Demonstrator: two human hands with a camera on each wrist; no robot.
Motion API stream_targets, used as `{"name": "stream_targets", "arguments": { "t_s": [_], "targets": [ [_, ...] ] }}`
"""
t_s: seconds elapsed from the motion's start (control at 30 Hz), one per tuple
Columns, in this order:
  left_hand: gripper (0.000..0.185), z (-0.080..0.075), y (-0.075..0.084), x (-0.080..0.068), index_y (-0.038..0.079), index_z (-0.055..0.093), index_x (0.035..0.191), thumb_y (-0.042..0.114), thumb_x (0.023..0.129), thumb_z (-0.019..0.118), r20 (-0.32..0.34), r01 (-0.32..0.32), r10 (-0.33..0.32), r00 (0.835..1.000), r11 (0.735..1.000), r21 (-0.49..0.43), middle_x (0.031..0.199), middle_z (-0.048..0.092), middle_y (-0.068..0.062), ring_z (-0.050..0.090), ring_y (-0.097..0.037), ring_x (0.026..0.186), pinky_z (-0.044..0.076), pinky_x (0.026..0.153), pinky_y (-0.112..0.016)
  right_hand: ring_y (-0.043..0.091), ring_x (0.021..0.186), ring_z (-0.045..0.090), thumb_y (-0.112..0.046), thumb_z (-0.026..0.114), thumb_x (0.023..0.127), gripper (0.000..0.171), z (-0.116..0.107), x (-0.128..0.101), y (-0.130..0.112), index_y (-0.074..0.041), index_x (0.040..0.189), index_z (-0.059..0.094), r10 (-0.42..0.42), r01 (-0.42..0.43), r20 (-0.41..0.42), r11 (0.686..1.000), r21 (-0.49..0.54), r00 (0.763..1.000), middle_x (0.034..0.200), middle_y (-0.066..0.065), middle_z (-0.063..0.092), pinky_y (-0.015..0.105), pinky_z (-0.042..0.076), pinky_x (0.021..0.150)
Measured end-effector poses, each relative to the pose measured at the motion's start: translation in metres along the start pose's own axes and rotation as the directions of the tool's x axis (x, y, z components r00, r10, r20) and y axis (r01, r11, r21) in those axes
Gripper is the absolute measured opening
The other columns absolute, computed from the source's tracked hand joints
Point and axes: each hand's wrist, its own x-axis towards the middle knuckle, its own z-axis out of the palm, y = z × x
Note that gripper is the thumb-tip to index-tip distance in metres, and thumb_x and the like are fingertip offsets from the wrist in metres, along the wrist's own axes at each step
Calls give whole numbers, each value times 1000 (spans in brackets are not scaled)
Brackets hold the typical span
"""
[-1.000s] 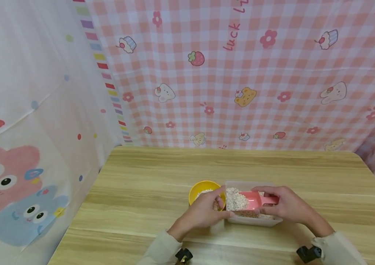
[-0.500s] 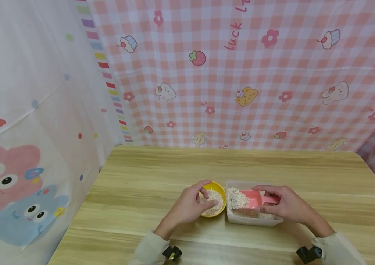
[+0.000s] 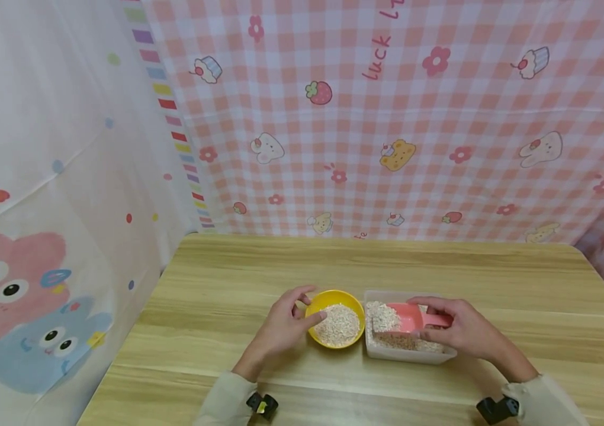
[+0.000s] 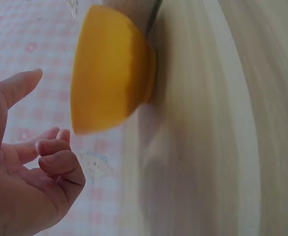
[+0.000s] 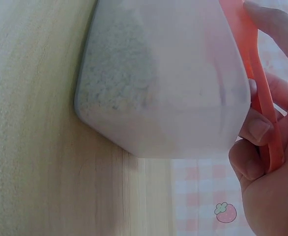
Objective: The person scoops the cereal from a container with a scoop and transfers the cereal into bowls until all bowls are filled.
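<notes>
The right hand (image 3: pixel 459 331) is pinching the flat handle of a pink plastic scoop (image 3: pixel 414 320); its fingers are curling around the handle, and the scoop is carrying a small heap of pale, grainy flakes. The scoop is hanging over a clear, box-shaped plastic container (image 3: pixel 408 354) with rounded corners, which is standing just under this hand and is holding the same flakes.

The left hand (image 3: pixel 280 326) is holding nothing; its fingers are loosely bent and the thumb tip is lying beside the rim of a round yellow bowl (image 3: pixel 323 297). This smooth bowl is standing just right of that hand, almost touching the container, and is filled with flakes.

Both vessels are sitting on a light wooden worktop (image 3: pixel 217 284) with a straight grain. Behind the hands much of the worktop is open up to a pink checked cloth (image 3: pixel 440 148) with cartoon prints.
</notes>
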Motion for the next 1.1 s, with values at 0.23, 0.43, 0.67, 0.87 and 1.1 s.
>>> {"name": "stream_targets", "arguments": {
  "t_s": [0.23, 0.43, 0.67, 0.87, 1.1],
  "targets": [
    [69, -7, -11, 1, 10, 47, 145, 39, 88, 74, 64, 54, -53, 997, 998, -11, 115, 56, -8, 46, -17, 77, 39, 59, -24, -1, 59, 39, -13, 78, 86, 48, 1, 0, 0, -3, 130, 61, 14, -15, -19, 1000, -21, 1000, 68, -10, 46, 22, 37, 47],
    [82, -6, -17, 2, 12, 35, 152, 39, 87, 76, 166, 96, -87, 982, 994, -48, 122, 54, -10, 47, -17, 74, 40, 57, -23, 0, 59, 41, -14, 78, 86, 49, 1, -1, -1, -3, 130, 61, 31, -32, -25, 999, -23, 999, 69, -9, 48, 22, 38, 48],
    [99, -2, -20, 4, 19, 19, 158, 41, 83, 80, 260, 94, -79, 962, 995, -45, 132, 50, -10, 53, -17, 88, 48, 73, -28, 1, 60, 42, -17, 78, 86, 49, 2, -1, -2, -3, 130, 60, 53, -53, -32, 998, -24, 998, 69, -8, 49, 22, 40, 49],
    [114, 5, -20, 6, 26, 10, 159, 39, 76, 86, 310, 69, -42, 950, 995, -78, 156, 36, -13, 38, -30, 140, 24, 117, -54, 2, 67, 53, -19, 77, 87, 52, 1, 0, -3, -2, 132, 59, 76, -76, -14, 997, 2, 997, 83, -2, 64, 23, 48, 56],
    [117, 11, -21, 7, 30, 9, 159, 39, 74, 88, 316, 62, -45, 948, 997, -45, 159, 31, -12, 33, -35, 143, 23, 115, -59, 4, 68, 52, -21, 77, 87, 53, 1, 0, -2, -2, 133, 58, 99, -99, -14, 995, -21, 995, 86, 2, 63, 24, 47, 55]
  ]
}}
